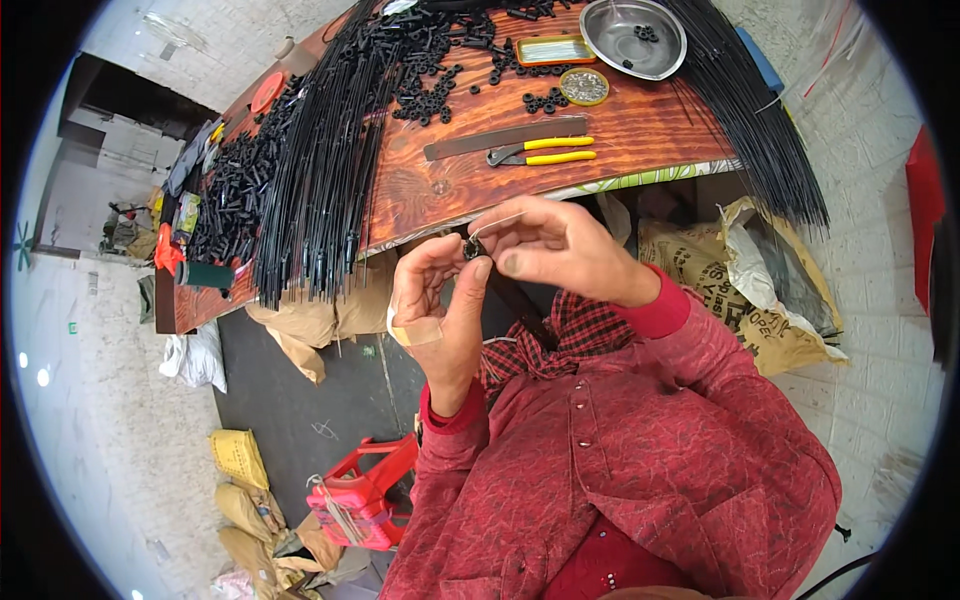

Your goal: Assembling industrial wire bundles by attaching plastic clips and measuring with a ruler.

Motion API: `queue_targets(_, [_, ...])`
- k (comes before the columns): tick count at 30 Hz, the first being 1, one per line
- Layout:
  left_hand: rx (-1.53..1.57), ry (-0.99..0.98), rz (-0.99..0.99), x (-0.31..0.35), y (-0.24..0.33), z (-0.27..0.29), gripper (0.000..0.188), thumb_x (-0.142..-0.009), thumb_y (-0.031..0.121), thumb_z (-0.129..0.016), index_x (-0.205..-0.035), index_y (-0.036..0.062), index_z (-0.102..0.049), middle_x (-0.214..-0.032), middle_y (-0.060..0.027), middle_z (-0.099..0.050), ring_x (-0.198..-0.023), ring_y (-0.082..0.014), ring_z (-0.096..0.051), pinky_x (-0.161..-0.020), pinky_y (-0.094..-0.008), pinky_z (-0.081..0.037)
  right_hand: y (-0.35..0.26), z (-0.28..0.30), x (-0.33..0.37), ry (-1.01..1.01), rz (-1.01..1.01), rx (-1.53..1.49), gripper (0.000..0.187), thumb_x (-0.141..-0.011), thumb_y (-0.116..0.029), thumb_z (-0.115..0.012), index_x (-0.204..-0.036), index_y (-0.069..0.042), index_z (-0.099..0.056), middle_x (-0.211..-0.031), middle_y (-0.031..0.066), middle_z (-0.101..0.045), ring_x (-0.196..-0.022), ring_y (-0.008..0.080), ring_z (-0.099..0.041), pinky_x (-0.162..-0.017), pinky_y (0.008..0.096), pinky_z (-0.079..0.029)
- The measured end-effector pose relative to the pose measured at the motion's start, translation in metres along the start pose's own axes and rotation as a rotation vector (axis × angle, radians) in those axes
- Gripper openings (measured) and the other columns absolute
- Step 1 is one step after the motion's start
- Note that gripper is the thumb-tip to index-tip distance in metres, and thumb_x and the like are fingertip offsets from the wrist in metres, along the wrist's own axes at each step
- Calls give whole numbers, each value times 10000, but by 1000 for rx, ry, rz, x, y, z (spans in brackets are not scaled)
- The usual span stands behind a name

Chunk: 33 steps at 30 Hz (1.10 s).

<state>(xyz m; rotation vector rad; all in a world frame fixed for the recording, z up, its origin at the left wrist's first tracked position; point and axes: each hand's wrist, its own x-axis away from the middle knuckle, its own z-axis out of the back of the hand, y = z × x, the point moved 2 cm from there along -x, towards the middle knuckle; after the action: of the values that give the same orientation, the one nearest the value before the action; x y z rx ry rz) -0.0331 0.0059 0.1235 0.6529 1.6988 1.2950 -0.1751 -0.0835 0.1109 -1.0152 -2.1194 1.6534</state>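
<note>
Just off the near edge of the table, both my hands meet around a small black ringed part (472, 249). My left hand (445, 305), with a tan strip of tape across its palm, pinches that part between thumb and fingertips. From the other side my right hand (575, 248) closes its thumb and fingers on a thin pale wire (497, 223), which runs toward the black part. Whether the wire passes through it is too small to tell. Beyond my hands, yellow-handled pliers (542, 151) and a flat metal bar (505, 138) lie on the wooden table (440, 190).
Long black rods (325, 180) hang over the table's left edge, and another bundle (760, 140) over the right. Black fittings (240, 180) lie heaped about. A metal bowl (600, 35), a round tin (584, 87) and a rectangular tin (553, 50) stand far back. A red stool (365, 490) is lower left.
</note>
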Motion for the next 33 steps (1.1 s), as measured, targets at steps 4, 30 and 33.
queue_targets(4, [-9, -46, -15, -5, 0, 5, 333, -856, -9, -753, -1158, 2, -613, -980, -26, -653, -869, -74, -609, -789, -206, -484, 10, 6, -10, -4, 21, -135, 262, -968, -166, -646, -1158, 16, -652, -1074, 41, -650, -989, 123, -619, -917, 294, -501])
queue_targets(30, [229, -200, 59, -19, -14, 30, 353, -790, -80, -754, -1101, 13, -615, -1114, -79, -640, -961, -134, -634, -852, -255, -521, 21, -3, -15, -96, 29, 37, 196, -916, -112, -724, -1056, -12, -630, -995, 3, -629, -930, 85, -591, -840, 261, -498])
queue_targets(33, [251, -223, 55, -19, -15, 32, 378, -767, -102, -772, -1092, 10, -614, -1135, -80, -632, -959, -122, -636, -836, -247, -534, 18, -4, -14, -116, 9, 54, 171, -908, -96, -729, -1011, -19, -616, -975, -7, -599, -912, 76, -562, -823, 251, -485])
